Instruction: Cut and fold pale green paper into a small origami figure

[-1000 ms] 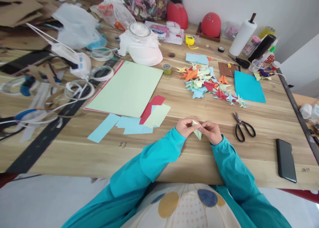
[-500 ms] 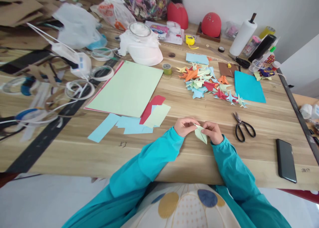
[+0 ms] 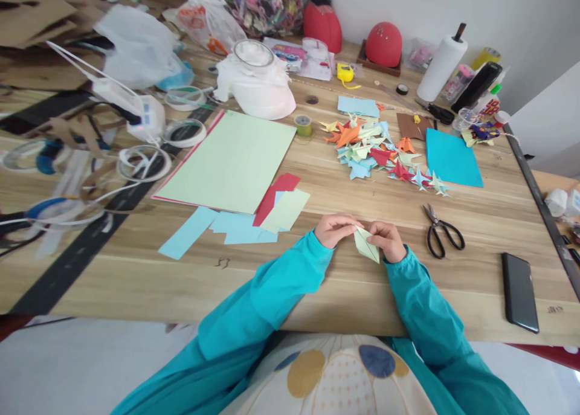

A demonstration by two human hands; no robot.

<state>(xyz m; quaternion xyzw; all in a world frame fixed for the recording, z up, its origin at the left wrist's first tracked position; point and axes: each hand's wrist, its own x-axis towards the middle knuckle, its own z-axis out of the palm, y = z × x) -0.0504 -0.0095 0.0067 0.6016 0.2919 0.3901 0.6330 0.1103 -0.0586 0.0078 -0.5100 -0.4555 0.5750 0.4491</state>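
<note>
Between my hands is a small pale green folded paper (image 3: 366, 246), diamond-shaped with a crease down its middle. My left hand (image 3: 335, 229) pinches its upper left corner between thumb and fingers. On its right edge my right hand (image 3: 388, 240) is closed, thumb and fingertips pressing the paper. Beyond my hands lies a pile of folded paper cranes (image 3: 357, 142) in orange, red, blue and green. To the left are cut paper strips (image 3: 249, 226) in blue, red and pale green, beside a large pale green sheet (image 3: 231, 158).
Black-handled scissors (image 3: 439, 231) and a phone (image 3: 519, 292) lie to the right. A turquoise square sheet (image 3: 454, 157) is at the back right, a spool of thread (image 3: 302, 124) at the centre. Tape rolls, cables and a white power strip (image 3: 147, 119) crowd the left side.
The folded paper has tilted slightly, its lower tip shifting a little to the right. Both hands keep their hold, almost in the same place.
</note>
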